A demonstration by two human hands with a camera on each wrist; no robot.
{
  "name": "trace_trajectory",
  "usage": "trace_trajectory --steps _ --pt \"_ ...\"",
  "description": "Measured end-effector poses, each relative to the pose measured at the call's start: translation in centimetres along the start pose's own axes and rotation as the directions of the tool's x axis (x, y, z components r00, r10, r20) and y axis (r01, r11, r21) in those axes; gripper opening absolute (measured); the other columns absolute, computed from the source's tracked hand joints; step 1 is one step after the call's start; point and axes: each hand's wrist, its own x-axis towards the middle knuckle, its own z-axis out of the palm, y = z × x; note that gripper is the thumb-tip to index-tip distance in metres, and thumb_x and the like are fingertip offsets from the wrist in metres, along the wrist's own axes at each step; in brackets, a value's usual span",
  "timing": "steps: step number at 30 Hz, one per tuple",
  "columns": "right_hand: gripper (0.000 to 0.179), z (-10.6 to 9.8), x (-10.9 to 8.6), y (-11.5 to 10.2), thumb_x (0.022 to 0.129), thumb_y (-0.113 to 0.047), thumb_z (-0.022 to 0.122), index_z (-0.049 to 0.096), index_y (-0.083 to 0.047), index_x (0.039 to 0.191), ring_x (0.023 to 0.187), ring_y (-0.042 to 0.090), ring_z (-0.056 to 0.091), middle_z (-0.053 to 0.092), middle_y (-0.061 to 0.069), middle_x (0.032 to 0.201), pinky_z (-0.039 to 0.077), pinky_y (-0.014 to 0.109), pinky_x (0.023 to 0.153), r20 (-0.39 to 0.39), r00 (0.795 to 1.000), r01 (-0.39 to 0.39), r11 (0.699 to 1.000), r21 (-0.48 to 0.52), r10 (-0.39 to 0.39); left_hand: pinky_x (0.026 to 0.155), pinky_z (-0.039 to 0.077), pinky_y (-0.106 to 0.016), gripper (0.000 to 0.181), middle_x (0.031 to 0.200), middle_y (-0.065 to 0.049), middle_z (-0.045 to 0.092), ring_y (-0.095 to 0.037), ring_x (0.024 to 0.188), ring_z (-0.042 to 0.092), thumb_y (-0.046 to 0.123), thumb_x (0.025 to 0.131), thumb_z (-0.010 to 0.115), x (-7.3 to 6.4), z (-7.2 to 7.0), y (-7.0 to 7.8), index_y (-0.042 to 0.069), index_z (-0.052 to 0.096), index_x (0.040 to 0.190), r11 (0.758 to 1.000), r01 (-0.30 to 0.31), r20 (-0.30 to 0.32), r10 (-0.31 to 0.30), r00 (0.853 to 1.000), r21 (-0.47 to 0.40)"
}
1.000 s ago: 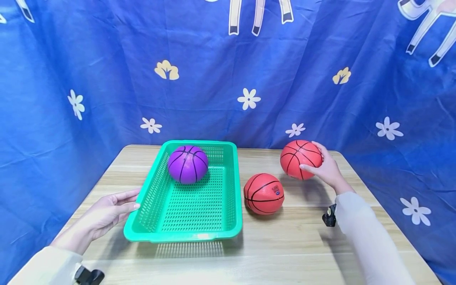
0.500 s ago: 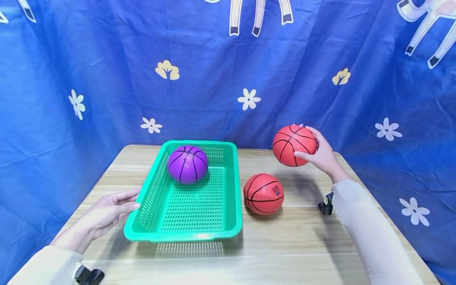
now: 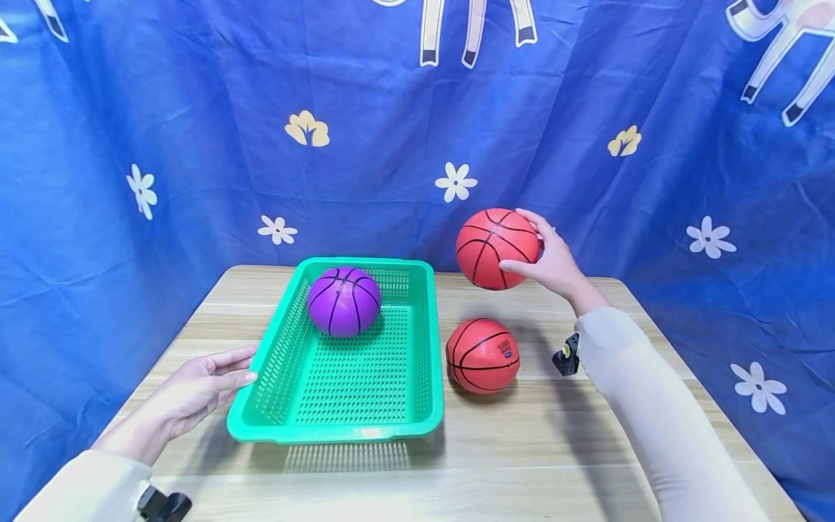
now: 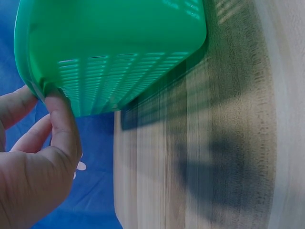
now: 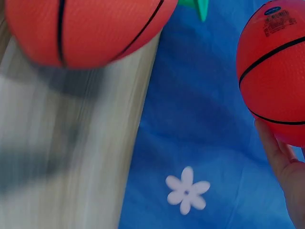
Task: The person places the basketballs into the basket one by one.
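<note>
My right hand [image 3: 553, 259] grips a red toy basketball [image 3: 492, 243] from its right side, up in the air over the back of the table; the right wrist view shows the same held ball [image 5: 274, 86] at its right edge. A second red basketball [image 3: 483, 355] rests on the table, just right of the green plastic basket [image 3: 435, 348]. Inside that basket, toward its back left, sits a purple basketball [image 3: 344, 301]. My left hand [image 3: 189, 391] pinches the basket's left rim between thumb and fingers, as the left wrist view shows at the rim [image 4: 24, 62].
The wooden table [image 3: 554, 449] reaches back to a blue curtain [image 3: 378, 188] with flowers, which also runs along both sides. The basket's perforated walls stand between its inside and the resting red ball.
My right hand has lifted the red basketball off the table's back right and carried it up and left. The left hand, basket, purple ball and other red ball stay in place.
</note>
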Motion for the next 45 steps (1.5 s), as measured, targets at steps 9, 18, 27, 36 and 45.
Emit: trace_trajectory --steps 9,18,27,36,45 --pt "0.082 2.9 1.4 -2.8 0.076 -0.009 0.079 0.036 -0.010 0.145 0.120 0.031 0.048 0.046 0.015 0.136 0.049 0.048 0.094 0.101 0.992 0.068 0.995 0.077 -0.075 0.090 0.049 -0.021 0.073 0.115 0.007 0.057 -0.006 0.103 0.060 0.005 0.093 0.060 -0.1 0.0 0.0 -0.015 0.011 0.144 1.000 0.001 -0.008 -0.001 1.000 0.002" --pt "0.086 6.7 3.2 -2.9 0.073 -0.013 0.082 0.037 -0.017 0.146 0.117 0.029 0.051 0.047 0.011 0.137 0.052 0.045 0.090 0.177 0.977 0.106 0.990 0.096 -0.122 0.090 0.050 -0.024 0.073 0.113 0.008 0.059 -0.009 0.103 0.061 0.002 0.093 0.058 0.0 -0.1 -0.2 -0.016 0.008 0.143 0.999 -0.026 0.009 0.027 1.000 -0.033" --pt "0.086 10.8 3.4 -3.7 0.071 -0.020 0.084 0.039 -0.028 0.144 0.115 0.021 0.052 0.050 0.003 0.133 0.053 0.038 0.088 0.272 0.943 0.152 0.975 0.165 -0.193 0.090 0.050 -0.023 0.073 0.113 0.010 0.059 -0.008 0.103 0.060 0.003 0.093 0.059 0.0 -0.2 -0.3 -0.016 0.009 0.143 0.999 -0.029 0.008 0.029 1.000 -0.036" --pt "0.086 14.7 2.9 -4.8 0.070 -0.020 0.085 0.040 -0.026 0.144 0.114 0.017 0.052 0.049 0.000 0.133 0.054 0.033 0.084 0.353 0.908 0.161 0.965 0.206 -0.227 0.091 0.049 -0.023 0.073 0.114 0.010 0.059 -0.009 0.104 0.061 0.003 0.093 0.059 -0.1 -0.3 -0.4 -0.016 0.010 0.143 0.999 -0.030 0.011 0.030 0.999 -0.038" --pt "0.084 18.3 1.9 -5.1 0.072 -0.022 0.084 0.040 -0.022 0.143 0.115 0.016 0.049 0.048 0.000 0.131 0.054 0.028 0.083 0.443 0.854 0.204 0.958 0.200 -0.274 0.091 0.049 -0.024 0.073 0.117 0.007 0.058 -0.009 0.104 0.061 0.003 0.094 0.059 -0.1 -0.2 -0.3 -0.016 0.009 0.144 0.999 -0.030 0.010 0.030 1.000 -0.046"
